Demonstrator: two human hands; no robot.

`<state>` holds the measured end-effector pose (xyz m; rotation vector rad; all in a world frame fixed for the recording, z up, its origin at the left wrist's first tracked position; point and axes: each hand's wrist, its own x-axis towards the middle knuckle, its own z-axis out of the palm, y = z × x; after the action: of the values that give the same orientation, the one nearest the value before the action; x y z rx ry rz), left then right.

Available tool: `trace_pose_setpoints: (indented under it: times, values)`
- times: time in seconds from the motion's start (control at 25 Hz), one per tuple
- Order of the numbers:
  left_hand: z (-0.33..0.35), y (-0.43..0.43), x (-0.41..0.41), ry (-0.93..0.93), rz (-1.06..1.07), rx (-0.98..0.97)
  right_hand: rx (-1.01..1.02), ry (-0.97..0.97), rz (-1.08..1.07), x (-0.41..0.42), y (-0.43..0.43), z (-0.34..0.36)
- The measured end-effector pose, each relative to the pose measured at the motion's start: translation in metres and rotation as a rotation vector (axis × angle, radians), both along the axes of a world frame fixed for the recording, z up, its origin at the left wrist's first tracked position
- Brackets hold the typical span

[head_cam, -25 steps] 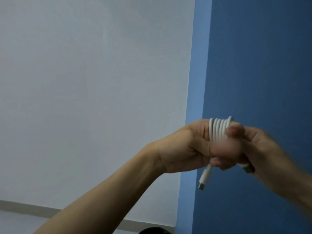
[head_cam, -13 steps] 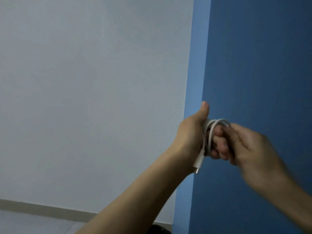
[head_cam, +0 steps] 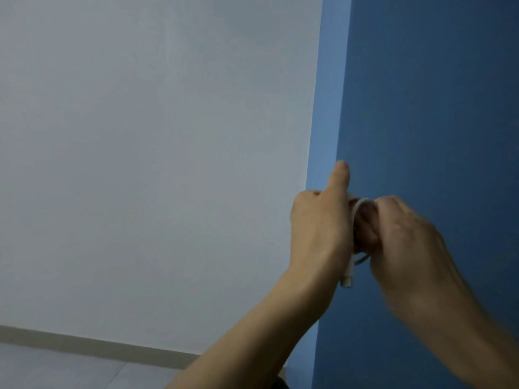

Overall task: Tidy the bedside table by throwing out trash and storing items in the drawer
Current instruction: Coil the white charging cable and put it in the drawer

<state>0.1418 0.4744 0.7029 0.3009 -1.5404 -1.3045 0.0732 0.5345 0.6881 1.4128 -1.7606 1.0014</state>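
A white charging cable (head_cam: pixel 347 273) is coiled around the fingers of my left hand (head_cam: pixel 320 228), held up in front of the wall. Its plug end hangs below that hand. The thumb of my left hand points up. My right hand (head_cam: pixel 404 242) is closed over the coil from the right and touches the left hand. Most of the coil is hidden between the two hands. The bedside table and its drawer are out of view.
A white wall (head_cam: pixel 154 164) fills the left, a blue wall (head_cam: pixel 435 108) the right, meeting at a corner edge behind my hands. A beige skirting strip (head_cam: pixel 84 342) and grey floor (head_cam: pixel 56 369) show at the bottom left.
My left hand has turned its back toward me and raised its thumb. The right hand has closed in over the coil, so fewer loops show. The view dropped slightly.
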Motion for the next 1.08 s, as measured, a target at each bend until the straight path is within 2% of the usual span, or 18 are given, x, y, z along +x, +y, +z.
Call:
trace_pose_setpoints:
  times: [0.12, 0.28, 0.4, 0.48, 0.6, 0.68, 0.8, 0.88, 1.0, 1.08]
  values:
    - [0.002, -0.009, 0.005, -0.085, 0.170, -0.141, -0.045, -0.041, 0.045, -0.003, -0.002, 0.003]
    - [-0.004, -0.011, 0.008, -0.159, 0.067, -0.506, -0.073, 0.022, -0.050, -0.016, -0.002, 0.004]
    - [-0.009, -0.016, 0.003, -0.141, 0.179, -0.690, -0.068, -0.082, 0.079, -0.019, -0.002, -0.003]
    - [-0.011, -0.020, 0.001, -0.120, 0.219, -0.735, -0.046, -0.150, 0.238, -0.023, 0.001, -0.006]
    - [-0.015, -0.025, -0.003, -0.063, 0.224, -0.758, 0.033, -0.518, 0.610, -0.026, 0.008, 0.000]
    - [-0.018, -0.024, -0.005, -0.026, 0.229, -0.783, 0.086, -0.605, 0.664, -0.025, 0.008, 0.006]
    - [-0.018, -0.020, -0.005, 0.058, 0.249, -0.798, -0.004, -0.468, 0.615, -0.023, 0.000, 0.005]
    - [-0.015, -0.018, -0.002, 0.086, 0.180, -0.685, -0.127, -0.351, 0.566, -0.024, -0.002, 0.002]
    - [-0.007, -0.024, 0.012, -0.028, -0.005, -0.429, -0.224, -0.255, 0.475, -0.027, -0.005, 0.002]
    - [-0.003, -0.032, 0.028, -0.130, -0.139, -0.340, -0.236, -0.260, 0.466, -0.031, -0.009, 0.001]
